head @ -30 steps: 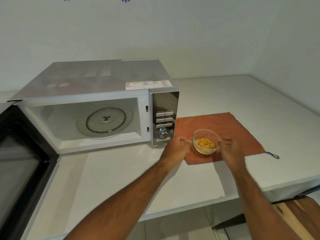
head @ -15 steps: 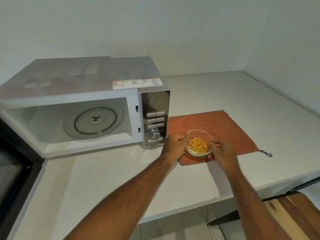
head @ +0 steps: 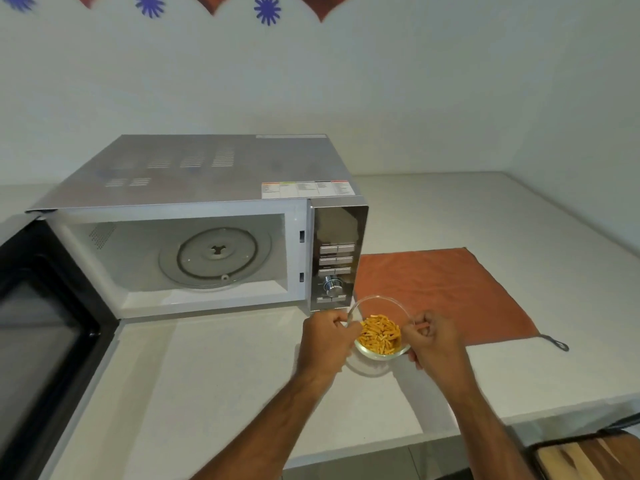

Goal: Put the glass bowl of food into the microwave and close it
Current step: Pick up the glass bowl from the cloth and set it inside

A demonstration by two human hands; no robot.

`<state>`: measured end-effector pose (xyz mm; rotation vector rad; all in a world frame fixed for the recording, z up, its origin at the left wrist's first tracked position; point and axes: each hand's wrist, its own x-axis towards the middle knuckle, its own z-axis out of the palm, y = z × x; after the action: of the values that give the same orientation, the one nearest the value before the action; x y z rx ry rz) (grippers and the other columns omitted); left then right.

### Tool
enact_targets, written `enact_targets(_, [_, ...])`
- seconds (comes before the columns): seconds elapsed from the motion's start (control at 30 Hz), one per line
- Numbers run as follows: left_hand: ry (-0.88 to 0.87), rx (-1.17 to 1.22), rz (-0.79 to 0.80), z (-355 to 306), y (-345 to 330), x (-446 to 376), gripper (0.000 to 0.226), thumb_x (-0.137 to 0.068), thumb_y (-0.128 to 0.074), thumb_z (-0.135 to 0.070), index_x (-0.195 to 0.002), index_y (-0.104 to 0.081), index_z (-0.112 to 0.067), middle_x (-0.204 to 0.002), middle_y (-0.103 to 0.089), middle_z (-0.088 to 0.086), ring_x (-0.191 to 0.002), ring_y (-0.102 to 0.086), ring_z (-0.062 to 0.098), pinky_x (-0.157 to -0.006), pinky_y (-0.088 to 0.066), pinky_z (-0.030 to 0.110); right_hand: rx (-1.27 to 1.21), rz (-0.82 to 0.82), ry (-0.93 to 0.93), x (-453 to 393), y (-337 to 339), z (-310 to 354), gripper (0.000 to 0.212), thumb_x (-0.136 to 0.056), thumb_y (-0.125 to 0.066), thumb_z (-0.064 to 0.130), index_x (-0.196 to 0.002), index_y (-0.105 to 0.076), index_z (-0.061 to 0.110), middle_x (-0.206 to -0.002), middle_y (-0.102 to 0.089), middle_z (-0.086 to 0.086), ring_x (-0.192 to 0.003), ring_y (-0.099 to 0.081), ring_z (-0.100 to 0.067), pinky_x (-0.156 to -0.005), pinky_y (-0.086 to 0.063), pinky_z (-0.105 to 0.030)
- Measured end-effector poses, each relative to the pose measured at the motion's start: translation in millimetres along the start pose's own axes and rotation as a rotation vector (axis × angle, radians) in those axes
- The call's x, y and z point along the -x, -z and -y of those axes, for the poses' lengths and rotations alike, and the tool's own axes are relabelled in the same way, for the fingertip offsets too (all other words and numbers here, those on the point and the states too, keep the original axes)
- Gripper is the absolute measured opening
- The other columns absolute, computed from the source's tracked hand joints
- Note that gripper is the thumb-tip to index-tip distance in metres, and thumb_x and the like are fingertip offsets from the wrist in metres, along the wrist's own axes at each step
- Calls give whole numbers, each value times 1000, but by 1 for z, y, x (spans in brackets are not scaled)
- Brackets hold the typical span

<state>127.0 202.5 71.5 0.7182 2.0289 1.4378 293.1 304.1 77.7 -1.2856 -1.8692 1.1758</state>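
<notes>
A small glass bowl (head: 380, 315) of orange food sticks hangs just above the counter, in front of the microwave's control panel (head: 337, 261). My left hand (head: 323, 341) grips its left rim and my right hand (head: 434, 341) grips its right rim. The silver microwave (head: 194, 174) stands to the left with its dark door (head: 45, 323) swung wide open toward me. Its white cavity shows a bare glass turntable (head: 216, 258).
An orange cloth (head: 440, 289) with a grey loop lies on the white counter (head: 207, 382) right of the microwave. The counter's front edge runs below my arms. A wooden board (head: 585, 457) sits lower at the bottom right. Walls close the back and right.
Both hands closed on the bowl's rim and lifted it off the orange cloth. The bowl has shifted left and toward me, now over the bare counter edge of the cloth.
</notes>
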Motion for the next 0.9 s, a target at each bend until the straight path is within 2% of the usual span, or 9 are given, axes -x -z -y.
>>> enact_targets(0.23, [40,-8,-123,15,59,12,6,-77,-77,-23,-74,-77,-18,-51,-66,0,-41,-57,11,-39,-48,26,-72,109,15,20,-49,29,7,-90,-68,6,-84,-65,3,-52,-66,-12,-42,-58,-20,-40,-46,-31])
enact_targets(0.43, [53,13,-239,19,117,13,4,-82,-77,-22,-79,-78,-19,-62,-73,4,-47,-62,11,-38,-44,21,-134,191,38,29,-96,61,8,-93,-66,11,-89,-66,4,-54,-68,-20,-38,-55,-23,-41,-43,-29])
enact_targets(0.6, [32,48,-314,19,162,10,6,-84,-75,-20,-80,-79,-21,-58,-71,3,-46,-62,10,-42,-47,22,-324,300,16,32,-133,89,11,-98,-64,14,-103,-65,3,-55,-63,-14,-39,-50,-23,-41,-40,-26])
enact_targets(0.73, [17,85,-350,19,193,0,8,-83,-74,-20,-76,-78,-17,-54,-69,4,-42,-59,10,-51,-49,30,-388,378,5,31,-161,108,13,-98,-67,19,-108,-69,11,-62,-65,-13,-44,-53,-21,-41,-35,-23])
enact_targets(0.9, [-1,35,-406,19,222,-25,19,-86,-74,-8,-73,-75,-22,-59,-72,8,-40,-59,5,-43,-47,18,-389,409,53,22,-191,132,8,-99,-64,18,-99,-70,23,-67,-65,-12,-44,-54,-22,-41,-36,-23])
